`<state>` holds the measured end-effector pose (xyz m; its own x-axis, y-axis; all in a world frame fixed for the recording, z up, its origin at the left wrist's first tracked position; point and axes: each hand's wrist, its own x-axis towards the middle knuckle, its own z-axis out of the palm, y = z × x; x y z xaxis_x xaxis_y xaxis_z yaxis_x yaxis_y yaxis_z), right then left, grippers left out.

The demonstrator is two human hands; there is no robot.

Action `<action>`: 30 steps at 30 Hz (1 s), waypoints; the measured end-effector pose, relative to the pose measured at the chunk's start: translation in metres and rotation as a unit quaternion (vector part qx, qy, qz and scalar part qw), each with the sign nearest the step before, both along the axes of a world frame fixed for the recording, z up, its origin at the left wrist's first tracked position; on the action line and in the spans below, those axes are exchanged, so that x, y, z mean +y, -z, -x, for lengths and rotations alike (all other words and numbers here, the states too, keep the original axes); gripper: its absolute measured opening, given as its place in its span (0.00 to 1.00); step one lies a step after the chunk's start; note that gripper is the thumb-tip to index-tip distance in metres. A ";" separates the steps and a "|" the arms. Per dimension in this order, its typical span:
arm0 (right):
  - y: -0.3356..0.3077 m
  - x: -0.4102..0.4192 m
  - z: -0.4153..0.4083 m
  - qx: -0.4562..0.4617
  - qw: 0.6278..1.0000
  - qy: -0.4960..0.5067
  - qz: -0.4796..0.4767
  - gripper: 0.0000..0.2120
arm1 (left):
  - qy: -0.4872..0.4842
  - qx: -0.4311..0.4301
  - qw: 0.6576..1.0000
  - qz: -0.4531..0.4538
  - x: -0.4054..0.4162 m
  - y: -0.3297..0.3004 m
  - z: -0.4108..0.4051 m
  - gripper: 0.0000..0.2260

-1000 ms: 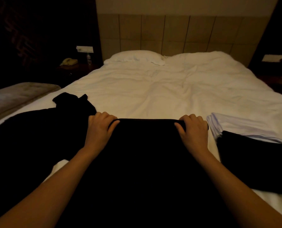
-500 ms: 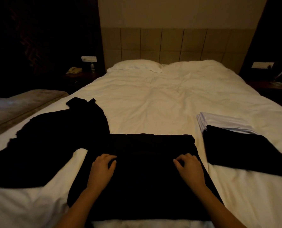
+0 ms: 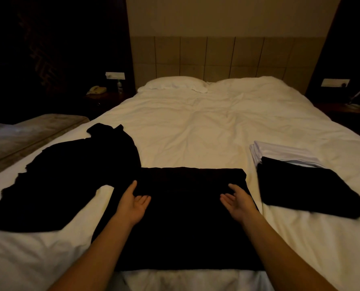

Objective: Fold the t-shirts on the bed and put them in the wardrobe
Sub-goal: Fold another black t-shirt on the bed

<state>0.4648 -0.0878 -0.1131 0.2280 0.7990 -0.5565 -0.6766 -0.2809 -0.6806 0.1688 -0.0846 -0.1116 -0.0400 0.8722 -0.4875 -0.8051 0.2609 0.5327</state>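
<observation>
A black t-shirt [image 3: 185, 223] lies folded into a long rectangle on the white bed [image 3: 196, 133] right in front of me. My left hand [image 3: 134, 203] and my right hand [image 3: 238, 201] hover palms up over its far part, with fingers straight and nothing in them. To the left an unfolded black t-shirt [image 3: 57, 181] lies spread out, touching the folded one. At the right sits a folded black t-shirt [image 3: 307, 190] on top of folded white t-shirts [image 3: 280, 152].
A pillow [image 3: 175, 85] lies at the head of the bed against a padded headboard [image 3: 217, 57]. A nightstand with a phone [image 3: 96, 90] stands at the far left, and a bench [image 3: 23, 133] runs along the bed's left side.
My hands let go of the shirt's far edge, drew back toward me and turned palms up. The view pulled back, showing more of the folded shirt.
</observation>
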 end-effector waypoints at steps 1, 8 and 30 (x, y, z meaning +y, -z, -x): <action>0.000 0.005 0.000 0.001 1.000 0.010 0.011 0.27 | 0.001 -0.005 1.000 -0.004 0.006 0.001 0.001 0.23; 0.013 0.021 0.008 -0.054 0.993 0.099 0.022 0.20 | -0.006 -0.007 1.000 0.007 0.036 0.005 0.010 0.19; 0.015 0.050 -0.045 -0.076 0.996 0.041 -0.003 0.23 | 0.026 0.080 0.995 -0.047 0.043 0.001 0.055 0.12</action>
<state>0.5096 -0.0379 -0.1285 0.3741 0.7777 -0.5052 -0.5855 -0.2244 -0.7790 0.1134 -0.0418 -0.1127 -0.0640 0.9165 -0.3950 -0.6954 0.2429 0.6763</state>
